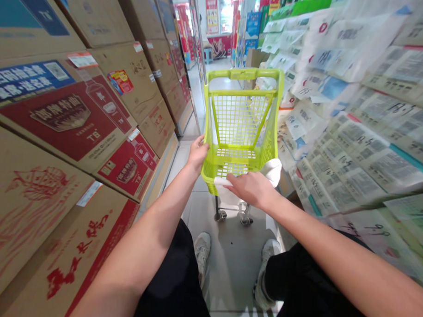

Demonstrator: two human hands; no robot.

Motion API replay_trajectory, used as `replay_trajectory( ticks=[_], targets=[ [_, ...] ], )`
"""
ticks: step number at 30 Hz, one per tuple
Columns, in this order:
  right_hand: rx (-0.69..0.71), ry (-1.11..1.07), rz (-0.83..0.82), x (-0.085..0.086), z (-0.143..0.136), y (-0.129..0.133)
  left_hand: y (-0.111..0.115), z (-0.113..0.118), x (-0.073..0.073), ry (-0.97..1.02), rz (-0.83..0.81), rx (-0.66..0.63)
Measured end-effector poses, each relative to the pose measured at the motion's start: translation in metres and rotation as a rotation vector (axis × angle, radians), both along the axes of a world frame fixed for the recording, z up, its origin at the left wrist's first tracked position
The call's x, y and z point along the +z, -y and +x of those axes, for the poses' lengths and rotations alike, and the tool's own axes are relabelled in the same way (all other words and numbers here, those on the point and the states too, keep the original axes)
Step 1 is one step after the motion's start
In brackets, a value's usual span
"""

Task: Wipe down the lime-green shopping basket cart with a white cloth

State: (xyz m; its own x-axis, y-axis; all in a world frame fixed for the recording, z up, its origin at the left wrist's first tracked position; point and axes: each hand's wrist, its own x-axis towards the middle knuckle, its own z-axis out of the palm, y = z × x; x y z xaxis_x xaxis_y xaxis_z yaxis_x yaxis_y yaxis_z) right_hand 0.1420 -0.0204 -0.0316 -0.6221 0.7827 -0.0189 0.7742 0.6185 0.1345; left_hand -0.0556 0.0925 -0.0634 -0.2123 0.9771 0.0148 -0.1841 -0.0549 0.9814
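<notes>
A lime-green plastic shopping cart (240, 146) with a grid basket stands in front of me, its tall handle at the far end. My left hand (198, 153) is closed round the basket's left rim. On the near rim lies a white cloth (272, 171), draped over the edge. My right hand (250, 185) is closed on this cloth and presses it against the rim. Inside the basket I see only the bare grid floor. The fingertips of my right hand are partly hidden.
Stacked cardboard boxes (65, 114) line the left side of the aisle. Packs of tissue paper (339, 163) are piled along the right, close to the cart. My shoes (202, 250) flank the cart's caster wheels (220, 216). A blue stool (208, 55) stands far ahead.
</notes>
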Motion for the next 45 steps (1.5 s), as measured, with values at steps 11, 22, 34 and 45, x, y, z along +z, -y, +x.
replay_trajectory(
  ticks=[11,22,34,45],
  targets=[
    [0.087,-0.083,0.061,-0.003,-0.037,0.006,0.019,-0.002,0.000,0.005,0.114,-0.089],
    [-0.016,0.006,-0.029,-0.001,-0.003,-0.003,0.000,-0.034,-0.002,-0.004,0.056,0.031],
    [0.066,-0.109,0.029,-0.002,-0.025,-0.002,0.024,0.003,0.003,-0.034,0.138,-0.046],
    [0.015,-0.002,0.021,-0.003,-0.010,-0.001,-0.002,-0.039,0.000,-0.064,0.020,0.003]
  ],
)
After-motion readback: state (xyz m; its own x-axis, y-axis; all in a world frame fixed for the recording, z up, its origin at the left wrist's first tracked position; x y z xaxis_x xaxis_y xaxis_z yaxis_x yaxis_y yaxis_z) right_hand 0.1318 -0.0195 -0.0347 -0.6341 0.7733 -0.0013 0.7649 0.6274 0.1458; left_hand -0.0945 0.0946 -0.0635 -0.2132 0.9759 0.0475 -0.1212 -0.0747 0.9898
